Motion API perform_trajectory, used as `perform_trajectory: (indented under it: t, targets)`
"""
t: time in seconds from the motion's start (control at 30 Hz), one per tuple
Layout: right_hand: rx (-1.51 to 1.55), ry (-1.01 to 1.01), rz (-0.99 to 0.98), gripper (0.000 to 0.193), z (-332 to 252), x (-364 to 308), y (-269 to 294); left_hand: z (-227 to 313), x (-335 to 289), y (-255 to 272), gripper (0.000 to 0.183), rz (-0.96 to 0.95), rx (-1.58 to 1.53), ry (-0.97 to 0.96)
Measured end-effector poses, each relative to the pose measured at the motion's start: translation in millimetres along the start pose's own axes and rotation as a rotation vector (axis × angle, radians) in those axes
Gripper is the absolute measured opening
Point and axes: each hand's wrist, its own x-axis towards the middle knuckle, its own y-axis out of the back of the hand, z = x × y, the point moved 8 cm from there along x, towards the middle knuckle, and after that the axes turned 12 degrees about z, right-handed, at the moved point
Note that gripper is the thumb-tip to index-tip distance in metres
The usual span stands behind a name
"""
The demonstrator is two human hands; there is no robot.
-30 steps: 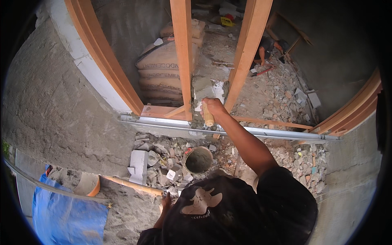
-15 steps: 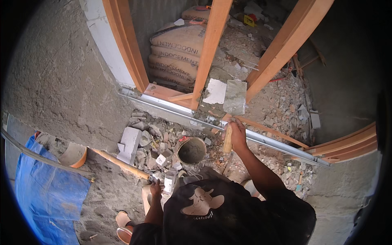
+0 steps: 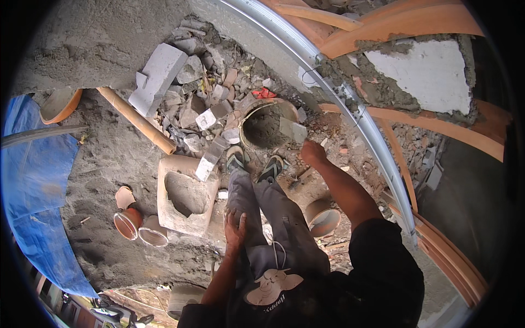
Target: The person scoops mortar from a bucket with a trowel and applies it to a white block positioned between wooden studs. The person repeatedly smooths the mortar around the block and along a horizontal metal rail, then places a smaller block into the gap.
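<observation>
My right hand point(image 3: 313, 153) is closed around the handle of a trowel point(image 3: 293, 130). Its flat grey blade reaches over the right rim of a round bucket point(image 3: 244, 127) with wet grey mortar point(image 3: 265, 128) inside; the handle is hidden in my fist. My left hand point(image 3: 235, 227) lies on my left thigh with its fingers stretched out and holds nothing. Up to the right, a pale block point(image 3: 424, 74) sits edged in mortar beside a long metal strip point(image 3: 377, 131).
Rubble and a long grey block point(image 3: 164, 71) lie left of the bucket. A bamboo pole point(image 3: 136, 120) slants over the ground near a square basin with a round hollow point(image 3: 205, 218). Clay pots point(image 3: 127, 224), a blue tarp point(image 3: 41, 180) and orange wooden frame pieces point(image 3: 437, 128) surround the spot.
My right hand has brought the trowel down from the metal strip to the mortar bucket. My left hand now rests on my thigh. The view has tilted toward my feet.
</observation>
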Motion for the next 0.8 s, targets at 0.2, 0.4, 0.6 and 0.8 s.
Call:
perform_trajectory:
  t: [0.2, 0.4, 0.6, 0.8]
  targets:
    - [-0.014, 0.076, 0.075, 0.030, -49, 127, -96, -22, -30, -26, 0.059, -0.030, 0.226, -0.095]
    - [0.415, 0.046, -0.321, 0.044, -67, 130, -177, -21, -28, -23, 0.059, -0.067, 0.249, -0.044]
    - [1.040, -0.053, -0.062, 0.036, -14, 64, -137, -11, -11, -13, 0.056, -0.069, 0.216, -0.076]
    - [1.096, -0.006, -0.052, 0.046, -18, -110, -2, -16, 4, 10, 0.059, -0.062, 0.062, 0.036]
